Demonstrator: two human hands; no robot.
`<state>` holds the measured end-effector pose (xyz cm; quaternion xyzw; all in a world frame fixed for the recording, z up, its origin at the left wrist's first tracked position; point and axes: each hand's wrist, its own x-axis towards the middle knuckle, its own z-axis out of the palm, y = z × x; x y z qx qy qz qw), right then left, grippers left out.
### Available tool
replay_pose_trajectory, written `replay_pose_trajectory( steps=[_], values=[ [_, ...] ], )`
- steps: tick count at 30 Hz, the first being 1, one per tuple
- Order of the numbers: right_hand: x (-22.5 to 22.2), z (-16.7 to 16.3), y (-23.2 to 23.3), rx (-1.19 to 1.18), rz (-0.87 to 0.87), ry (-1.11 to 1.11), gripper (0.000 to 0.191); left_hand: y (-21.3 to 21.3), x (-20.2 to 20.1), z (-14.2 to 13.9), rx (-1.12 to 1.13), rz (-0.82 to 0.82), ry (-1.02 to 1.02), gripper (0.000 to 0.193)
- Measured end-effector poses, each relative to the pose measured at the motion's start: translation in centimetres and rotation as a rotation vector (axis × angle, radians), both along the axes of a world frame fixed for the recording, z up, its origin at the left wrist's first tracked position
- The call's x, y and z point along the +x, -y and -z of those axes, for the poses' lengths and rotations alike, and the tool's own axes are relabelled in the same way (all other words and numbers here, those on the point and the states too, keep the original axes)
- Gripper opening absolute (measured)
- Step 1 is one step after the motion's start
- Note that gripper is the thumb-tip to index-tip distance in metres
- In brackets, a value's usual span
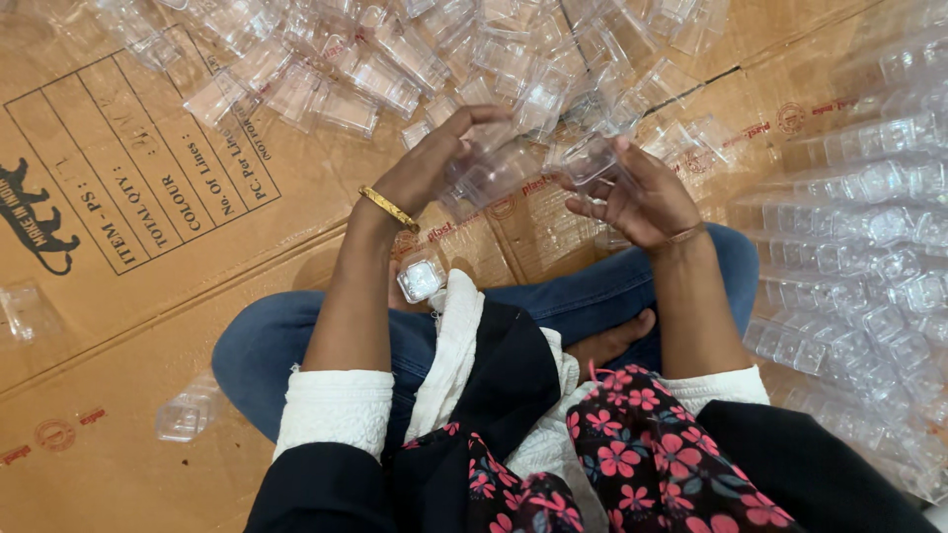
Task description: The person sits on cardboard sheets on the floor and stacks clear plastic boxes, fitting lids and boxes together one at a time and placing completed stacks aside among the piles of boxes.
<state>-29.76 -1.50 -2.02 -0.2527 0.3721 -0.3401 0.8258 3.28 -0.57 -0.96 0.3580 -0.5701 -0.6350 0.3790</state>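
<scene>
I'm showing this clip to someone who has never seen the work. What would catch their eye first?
Probably the heap of clear plastic boxes spread over the flattened cardboard ahead of the seated person. Next, the left hand and right hand, meeting at centre around one clear box. Then the neat stacked rows of boxes along the right edge.

White cuffs, black sleeves, gold bangle, blue jeans.

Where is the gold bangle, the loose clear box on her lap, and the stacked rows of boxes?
gold bangle [388,208], head view, middle of the band on the left wrist.
loose clear box [422,279], head view, its top face.
stacked rows [869,257], head view, middle of the rows.
</scene>
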Motion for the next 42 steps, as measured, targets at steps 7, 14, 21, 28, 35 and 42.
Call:
replay_pose_trajectory(
  steps=[7,14,21,28,35,42],
  values=[
    [-0.7,1.5,0.1,0.035,-0.004,0.123,0.037,-0.3,-0.4,-1.1,0.42,0.001,-0.248,0.05],
    [1.6,-1.2,-0.4,-0.187,0.006,-0.171,0.025,-0.3,-1.7,-0.3,0.129,0.251,0.205,0.077],
    [6.8,-1.6,-3.3,-0.441,-0.288,-0.243,0.076,-3.2,-6.6,3.8,0.064,0.52,0.226,0.091],
    [2.5,4.5,-2.6,-0.847,0.231,-1.27,0.047,-1.0,-4.4,5.3,0.052,0.126,0.088,0.058],
    [-4.8,4.3,1.5,-0.988,0.014,-1.743,0.07,0.3,-2.9,4.8,0.211,-0.174,0.111,0.051],
    [1.1,0.6,-0.2,-0.22,0.272,-0.413,0.068,-0.9,-4.5,4.3,0.089,0.093,0.203,0.055]
  ],
)
